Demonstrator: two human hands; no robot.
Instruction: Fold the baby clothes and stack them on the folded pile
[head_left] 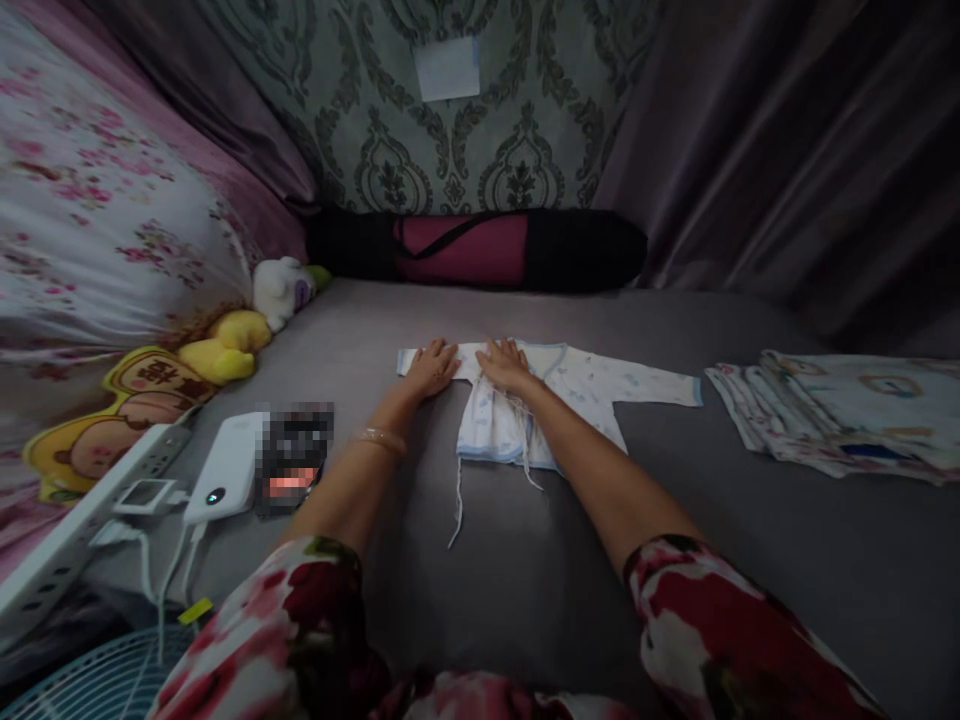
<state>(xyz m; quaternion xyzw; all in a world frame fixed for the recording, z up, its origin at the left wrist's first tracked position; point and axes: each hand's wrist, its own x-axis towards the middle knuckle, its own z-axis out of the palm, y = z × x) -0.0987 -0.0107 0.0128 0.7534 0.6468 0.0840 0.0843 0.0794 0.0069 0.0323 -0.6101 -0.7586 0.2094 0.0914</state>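
Note:
A small white baby shirt [491, 420] with blue trim, a faint blue print and thin white ties lies spread on the grey bed sheet [480, 560]. Its right sleeve in the picture stretches straight out to the side. My left hand [433, 367] lies flat on the left sleeve, fingers extended. On the upper chest, near the left shoulder, my right hand [507, 364] rests palm down with its fingers stretched out. My right forearm covers part of the shirt's front. Two ties hang below the hem onto the sheet.
Folded printed cloths [840, 415] are stacked at the right. At the left lie a white power bank [229, 470], a power strip [97, 510] with cables, and plush toys [225, 345]. A long black and maroon bag [465, 248] lies along the wall. A fan grille [97, 680] shows bottom left.

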